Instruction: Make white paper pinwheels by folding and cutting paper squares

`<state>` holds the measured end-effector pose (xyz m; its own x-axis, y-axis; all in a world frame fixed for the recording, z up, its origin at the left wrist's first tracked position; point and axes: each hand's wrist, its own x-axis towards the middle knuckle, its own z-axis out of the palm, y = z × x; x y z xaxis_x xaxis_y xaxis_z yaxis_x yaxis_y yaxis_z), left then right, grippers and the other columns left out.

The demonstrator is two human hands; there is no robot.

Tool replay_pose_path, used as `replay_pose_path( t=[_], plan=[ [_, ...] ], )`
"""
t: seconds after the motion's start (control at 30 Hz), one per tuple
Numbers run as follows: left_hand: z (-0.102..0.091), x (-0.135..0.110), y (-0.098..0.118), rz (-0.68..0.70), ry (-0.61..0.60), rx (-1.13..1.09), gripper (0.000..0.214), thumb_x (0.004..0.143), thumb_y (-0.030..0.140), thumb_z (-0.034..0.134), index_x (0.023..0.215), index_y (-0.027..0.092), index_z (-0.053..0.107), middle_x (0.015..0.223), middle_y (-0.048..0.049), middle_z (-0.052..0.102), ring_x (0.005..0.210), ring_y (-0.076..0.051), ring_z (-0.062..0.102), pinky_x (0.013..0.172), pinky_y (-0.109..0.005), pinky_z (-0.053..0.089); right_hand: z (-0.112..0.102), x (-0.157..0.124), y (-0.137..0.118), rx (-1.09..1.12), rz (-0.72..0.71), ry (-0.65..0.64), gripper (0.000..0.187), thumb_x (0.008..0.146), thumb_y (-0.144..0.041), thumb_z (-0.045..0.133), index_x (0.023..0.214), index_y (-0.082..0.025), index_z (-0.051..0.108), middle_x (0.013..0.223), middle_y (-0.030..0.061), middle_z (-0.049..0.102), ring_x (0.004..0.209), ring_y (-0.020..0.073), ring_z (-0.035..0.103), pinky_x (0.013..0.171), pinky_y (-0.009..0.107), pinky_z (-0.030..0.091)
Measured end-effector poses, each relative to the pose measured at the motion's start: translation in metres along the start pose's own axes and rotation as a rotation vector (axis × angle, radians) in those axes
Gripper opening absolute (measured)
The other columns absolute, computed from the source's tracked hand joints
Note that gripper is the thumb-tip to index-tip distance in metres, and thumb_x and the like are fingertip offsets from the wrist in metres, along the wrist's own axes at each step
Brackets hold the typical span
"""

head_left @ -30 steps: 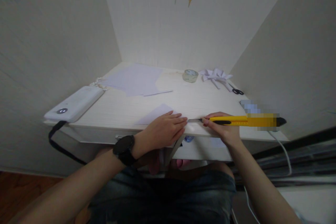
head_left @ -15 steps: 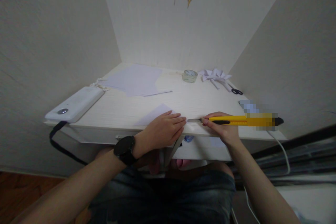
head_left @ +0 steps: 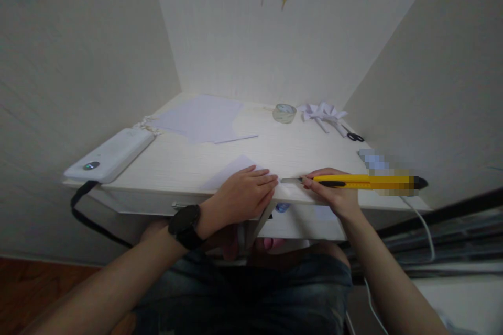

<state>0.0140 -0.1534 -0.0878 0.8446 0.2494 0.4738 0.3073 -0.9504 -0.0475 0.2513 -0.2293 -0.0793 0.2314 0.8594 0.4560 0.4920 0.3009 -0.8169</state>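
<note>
My left hand [head_left: 245, 192] lies flat across a folded piece of white paper [head_left: 228, 171] near the front edge of the white desk [head_left: 184, 159]. Its fingers are stretched out to the right and cover part of the sheet. In my right hand [head_left: 334, 191] is a yellow utility knife [head_left: 353, 182], held by its front end with the thumb and fingers. The knife's bare blade [head_left: 290, 180] points left, with its tip close to my left fingertips. Whether the blade touches the paper I cannot tell.
Larger white paper sheets [head_left: 204, 115] lie at the back left. A tape roll [head_left: 284, 113], folded paper strips [head_left: 322, 113] and black-handled scissors [head_left: 354, 137] are at the back right. A white power bank [head_left: 112, 156] sits on the left, a phone-like object [head_left: 373, 159] on the right.
Both hands, the paper and the knife keep nearly the same places. The view has shifted only slightly.
</note>
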Motion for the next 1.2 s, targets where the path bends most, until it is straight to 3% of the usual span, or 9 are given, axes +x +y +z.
replay_pose_path(
  t=[1.2],
  plan=[
    [0.0023,-0.0006,0.002,-0.027,-0.019,0.037,0.035,0.101,0.026,0.04,0.124,0.015,0.063,0.129,-0.0079,0.065,0.123,-0.02,0.058,0.109,-0.042,0.04,0.0001,-0.0002,-0.0004,-0.027,-0.054,-0.002,0.014,0.071,-0.034,0.08,0.076,-0.021,0.075,0.073,0.0047,0.075,0.067,0.0209,0.07,0.067,0.035,0.058]
  ],
)
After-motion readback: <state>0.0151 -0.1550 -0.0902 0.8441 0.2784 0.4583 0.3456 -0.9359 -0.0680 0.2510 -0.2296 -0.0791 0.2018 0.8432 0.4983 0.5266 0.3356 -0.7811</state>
